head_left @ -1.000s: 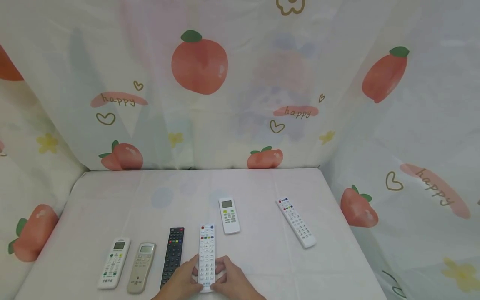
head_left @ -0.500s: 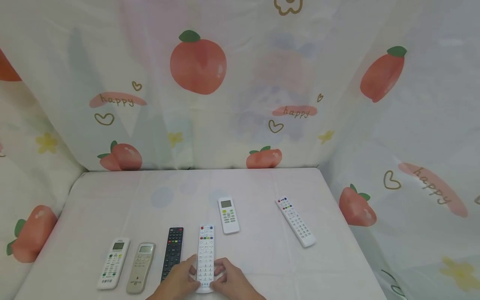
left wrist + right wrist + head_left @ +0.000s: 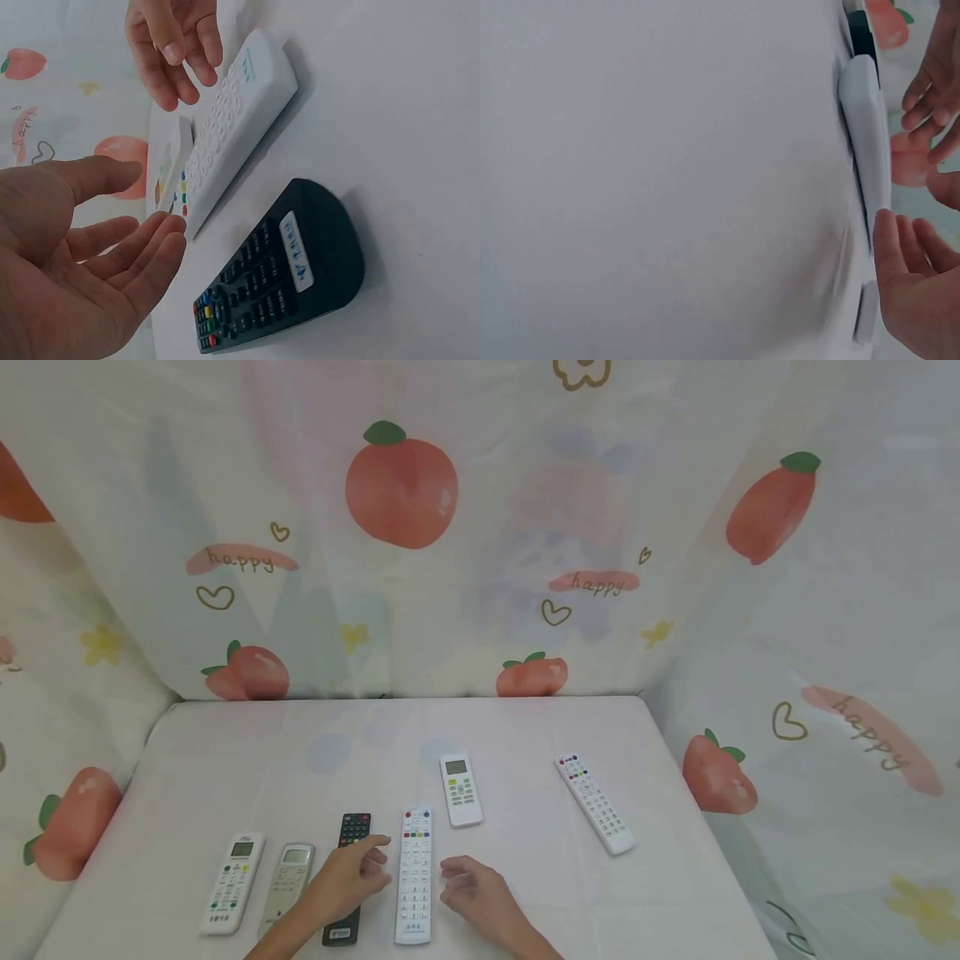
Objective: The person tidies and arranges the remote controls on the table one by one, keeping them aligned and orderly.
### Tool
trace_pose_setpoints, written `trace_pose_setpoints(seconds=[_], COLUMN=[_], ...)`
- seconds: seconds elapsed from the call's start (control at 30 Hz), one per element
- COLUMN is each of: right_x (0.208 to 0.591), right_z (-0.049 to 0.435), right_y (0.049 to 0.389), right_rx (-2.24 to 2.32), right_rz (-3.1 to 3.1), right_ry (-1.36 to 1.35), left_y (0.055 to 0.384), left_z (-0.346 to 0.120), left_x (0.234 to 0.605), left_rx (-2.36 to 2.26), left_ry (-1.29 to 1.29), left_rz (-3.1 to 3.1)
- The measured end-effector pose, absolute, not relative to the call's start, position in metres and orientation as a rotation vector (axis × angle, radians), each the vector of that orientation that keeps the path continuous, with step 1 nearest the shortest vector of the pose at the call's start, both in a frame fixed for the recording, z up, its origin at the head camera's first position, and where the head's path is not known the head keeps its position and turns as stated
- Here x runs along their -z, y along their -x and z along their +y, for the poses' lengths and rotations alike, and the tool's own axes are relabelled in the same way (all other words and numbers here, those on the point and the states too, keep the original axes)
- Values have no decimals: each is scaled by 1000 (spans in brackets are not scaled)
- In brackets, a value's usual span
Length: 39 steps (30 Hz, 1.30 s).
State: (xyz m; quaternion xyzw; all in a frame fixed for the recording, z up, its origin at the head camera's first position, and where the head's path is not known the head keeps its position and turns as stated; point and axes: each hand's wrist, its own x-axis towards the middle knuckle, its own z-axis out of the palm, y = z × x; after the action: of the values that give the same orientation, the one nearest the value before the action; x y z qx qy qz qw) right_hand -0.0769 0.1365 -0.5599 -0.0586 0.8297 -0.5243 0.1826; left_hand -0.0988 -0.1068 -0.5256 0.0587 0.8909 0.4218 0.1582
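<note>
A long white remote control (image 3: 414, 877) lies upright in the row on the table, between my two hands and touched by neither in the head view. My left hand (image 3: 343, 878) hovers over the black remote control (image 3: 342, 935), fingers loosely bent and holding nothing; it hides the middle of that remote. To the right of the white remote is my right hand (image 3: 483, 897), its fingers relaxed with nothing in them. The left wrist view shows the white remote (image 3: 240, 112) and black remote (image 3: 300, 270) flat on the cloth, with the left hand (image 3: 82, 262) beside them.
Left of the black remote lie a beige remote (image 3: 287, 881) and a white remote with a screen (image 3: 234, 885). Farther back are a small white remote (image 3: 461, 791) and a slanted white remote (image 3: 595, 804). Printed cloth walls (image 3: 465, 635) enclose the table (image 3: 660, 902) at the back and sides.
Both hands have let go of the long white remote's lower end and moved apart, the left one up and leftward over the black remote, the right one slightly rightward. The white remote stays in place.
</note>
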Motion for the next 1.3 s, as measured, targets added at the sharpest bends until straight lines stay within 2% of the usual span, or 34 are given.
trace_pose_setpoints(seconds=[0.5,1.3], right_x=[567,580], right_z=[171,169], right_y=[110,136], right_rx=[1476,1351], right_rz=[2582,2643], right_ry=[142,12], left_y=[162,236], left_z=[-104,-77], left_x=[523,564], left_rx=[-1203,-1237], left_ry=[-578,-514], left_rz=[2636,2492])
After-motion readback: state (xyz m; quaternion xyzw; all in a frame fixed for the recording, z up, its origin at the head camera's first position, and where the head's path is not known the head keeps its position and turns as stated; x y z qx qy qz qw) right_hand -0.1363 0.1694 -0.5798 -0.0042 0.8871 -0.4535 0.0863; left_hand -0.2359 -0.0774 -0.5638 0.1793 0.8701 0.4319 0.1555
